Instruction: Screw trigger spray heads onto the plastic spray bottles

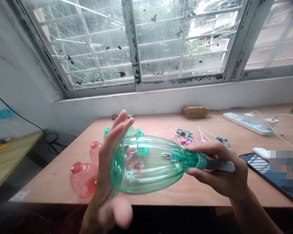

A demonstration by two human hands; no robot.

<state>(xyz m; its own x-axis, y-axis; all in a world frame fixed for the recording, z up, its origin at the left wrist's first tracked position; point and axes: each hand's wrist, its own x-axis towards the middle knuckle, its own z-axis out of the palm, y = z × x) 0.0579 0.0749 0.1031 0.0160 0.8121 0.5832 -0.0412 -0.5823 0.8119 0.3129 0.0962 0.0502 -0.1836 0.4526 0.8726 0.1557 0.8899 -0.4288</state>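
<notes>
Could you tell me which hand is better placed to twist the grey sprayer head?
Probably the right: the right hand grips the grey sprayer head at the neck, while the left hand presses flat against the base of the green bottle.

The green bottle is clear tinted plastic, glossy and smooth, moulded in long ribs that catch the window light. The spray head at its neck is opaque grey plastic with a duller sheen. Toward the table's left edge, the pink bottles are the same shiny see-through plastic. The table is pale wood, matt and even. By its right edge the phone has a mirror-glossy glass face. At the far edge sit a rough brown cardboard box and a smooth white plastic power strip.
</notes>
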